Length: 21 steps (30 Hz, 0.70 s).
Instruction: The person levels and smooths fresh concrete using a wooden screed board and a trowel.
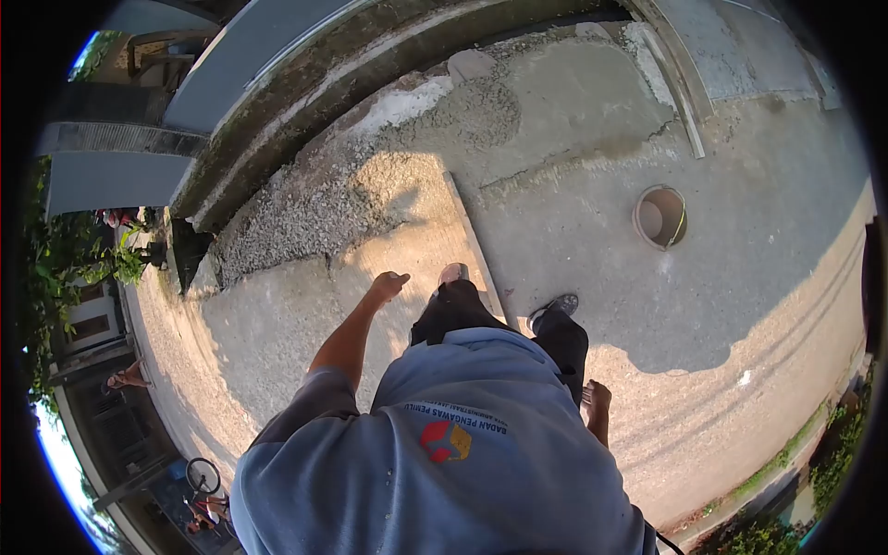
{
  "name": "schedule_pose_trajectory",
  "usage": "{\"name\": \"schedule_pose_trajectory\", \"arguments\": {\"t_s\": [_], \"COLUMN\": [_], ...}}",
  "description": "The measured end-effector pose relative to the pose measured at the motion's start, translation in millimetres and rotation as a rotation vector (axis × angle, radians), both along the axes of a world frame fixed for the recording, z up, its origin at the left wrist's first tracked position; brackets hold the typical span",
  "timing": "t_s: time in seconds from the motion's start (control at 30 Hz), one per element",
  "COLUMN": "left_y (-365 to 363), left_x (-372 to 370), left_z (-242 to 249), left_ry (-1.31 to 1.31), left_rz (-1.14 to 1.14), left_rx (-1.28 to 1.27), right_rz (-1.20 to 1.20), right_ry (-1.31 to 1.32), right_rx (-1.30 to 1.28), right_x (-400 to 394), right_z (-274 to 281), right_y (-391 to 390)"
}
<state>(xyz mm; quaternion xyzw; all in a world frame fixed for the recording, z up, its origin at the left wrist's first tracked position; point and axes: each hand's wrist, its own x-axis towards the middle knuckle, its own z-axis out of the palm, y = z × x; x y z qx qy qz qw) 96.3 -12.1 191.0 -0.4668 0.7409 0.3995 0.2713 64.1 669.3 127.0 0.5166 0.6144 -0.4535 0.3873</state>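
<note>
My left hand [390,285] hangs over the sunlit paving to the left of my shoes, its fingers curled together with nothing visible in them. Low on my right side, my right hand [597,396] is partly seen beside my trouser leg, fingers loosely apart and holding nothing visible. A long thin board [475,245] lies on the ground between my two shoes. Farther off to the right stands a round bucket [647,220] with a handle, on the grey concrete. Neither hand touches the board or the bucket.
Rough gravel [305,199] and a smoother grey patch [592,102] lie ahead beside a curved concrete kerb [305,120]. A long narrow beam [680,88] rests at the upper right. At lower left are a bicycle [203,475] and a person [129,377].
</note>
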Motion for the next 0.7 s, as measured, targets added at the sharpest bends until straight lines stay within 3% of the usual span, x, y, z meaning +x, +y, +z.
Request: {"name": "schedule_pose_trajectory", "arguments": {"t_s": [0.13, 0.23, 0.4, 0.57, 0.67, 0.7], "left_y": [84, 151, 221, 267, 300, 306], "left_x": [-35, -70, -115, -162, -197, -209], "left_z": [32, 53, 38, 16, 21, 17], "left_ry": [0.107, 0.154, 0.056, -0.083, -0.13, -0.137], "left_rz": [0.006, 0.0, -0.168, -0.121, -0.119, -0.125], "left_rx": [-0.038, -0.02, 0.03, 0.187, 0.19, 0.202], "right_rz": [0.008, -0.003, -0.03, 0.247, 0.569, 0.666], "right_ry": [0.024, 0.182, 0.591, 0.8, 0.838, 0.884], "right_rx": [-0.029, -0.021, -0.076, -0.031, 0.167, 0.249], "right_x": [-78, -173, -340, -418, -428, -426], "right_z": [-2, -12, 52, 77, 58, 20], "right_y": [83, 144, 163, 181, 227, 255]}}
